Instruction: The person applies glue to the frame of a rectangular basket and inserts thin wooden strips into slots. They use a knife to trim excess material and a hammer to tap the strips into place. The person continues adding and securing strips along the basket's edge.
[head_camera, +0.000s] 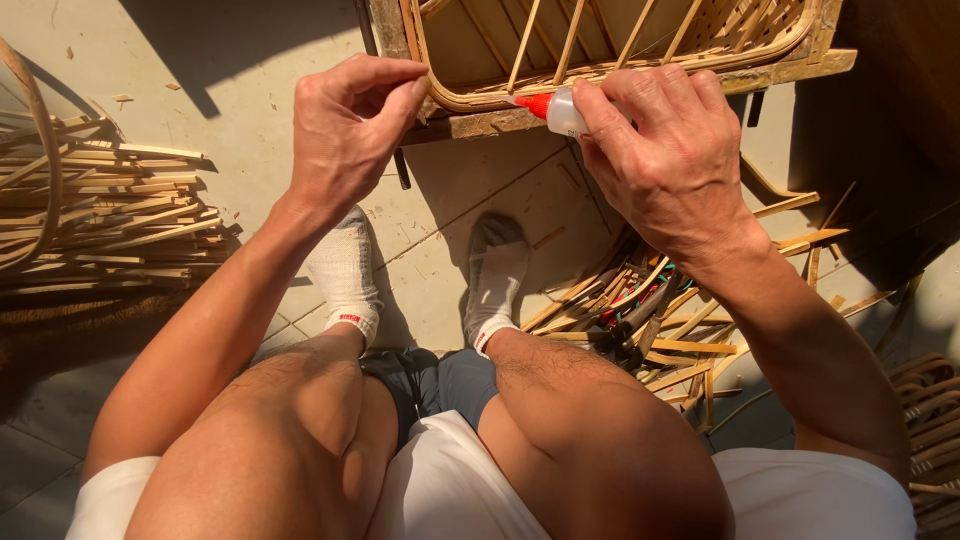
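A stack of bamboo strips (110, 215) lies at the left; loose strips and pliers (625, 335) lie scattered at the right on the tiled floor (440, 240).

Pale tiled floor (240, 60) in hard sunlight with deep shadows; bamboo strip piles (110, 210) lie at left and right edges.

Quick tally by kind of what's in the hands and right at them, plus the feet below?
Hands: 2, left hand pinching at the basket rim, right hand holding the bottle
Glue bottle, white with red nozzle: 1
Woven cane basket: 1
White socks: 2, one, other
Total: 6
Loose cane strips on the floor are too many to count.
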